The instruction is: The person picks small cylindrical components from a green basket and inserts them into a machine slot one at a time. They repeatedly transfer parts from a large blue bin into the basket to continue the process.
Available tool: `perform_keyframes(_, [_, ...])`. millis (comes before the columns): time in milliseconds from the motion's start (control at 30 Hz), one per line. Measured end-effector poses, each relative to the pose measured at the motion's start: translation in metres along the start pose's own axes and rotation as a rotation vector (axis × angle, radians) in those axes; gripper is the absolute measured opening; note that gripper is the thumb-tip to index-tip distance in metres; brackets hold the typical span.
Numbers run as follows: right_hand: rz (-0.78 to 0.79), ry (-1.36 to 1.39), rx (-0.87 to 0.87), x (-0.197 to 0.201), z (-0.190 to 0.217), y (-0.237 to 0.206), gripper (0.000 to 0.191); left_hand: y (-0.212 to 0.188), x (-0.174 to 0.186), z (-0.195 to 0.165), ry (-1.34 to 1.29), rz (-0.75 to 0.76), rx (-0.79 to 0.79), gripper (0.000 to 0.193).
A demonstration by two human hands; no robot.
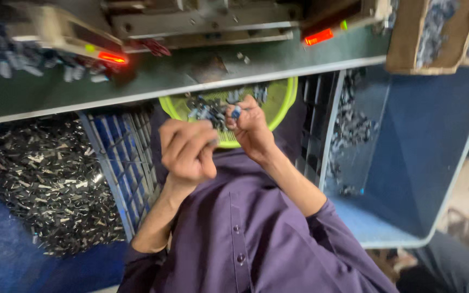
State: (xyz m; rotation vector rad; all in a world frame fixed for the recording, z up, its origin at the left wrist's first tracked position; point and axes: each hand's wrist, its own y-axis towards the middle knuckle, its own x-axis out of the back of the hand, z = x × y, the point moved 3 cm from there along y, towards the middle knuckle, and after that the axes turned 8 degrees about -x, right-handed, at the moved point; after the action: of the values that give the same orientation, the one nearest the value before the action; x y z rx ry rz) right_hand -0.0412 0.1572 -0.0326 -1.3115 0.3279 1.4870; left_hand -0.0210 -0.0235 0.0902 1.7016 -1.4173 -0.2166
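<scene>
A yellow-green plastic bowl (280, 103) rests on my lap under the bench edge and holds several small blue and metal parts (204, 111). My right hand (253, 133) hovers over the bowl and pinches a small blue part (236, 112) at its fingertips. My left hand (188, 152) is curled into a loose fist just left of the right hand, its fingertips close to the right thumb. Blur hides whether anything sits inside the left fingers. Both forearms come out of rolled purple sleeves (245, 239).
A green machine bench (153, 81) with two red lights (112, 57) spans the top. A blue slatted crate (118, 157) and a heap of shiny metal strips (44, 184) lie at left. At right a large blue bin (424, 141) holds some parts. A cardboard box (411, 38) stands at the top right.
</scene>
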Motion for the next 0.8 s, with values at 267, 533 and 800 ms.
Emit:
perform_keyframes(267, [-0.093,-1.321,1.084,-0.104,0.103,0.047,0.036,-0.064,-0.018,0.044,-0.72,0.036,1.06,0.015])
perform_keyframes(533, [0.103,-1.721,1.117,-0.162,0.118,0.111,0.033,-0.09,-0.02,0.051,-1.03,-0.035,0.889,0.033])
perform_keyframes(800, [0.176,-1.694,1.118,-0.143,0.077,0.009,0.025,-0.065,-0.006,0.055,-1.012,-0.17,0.832,0.023])
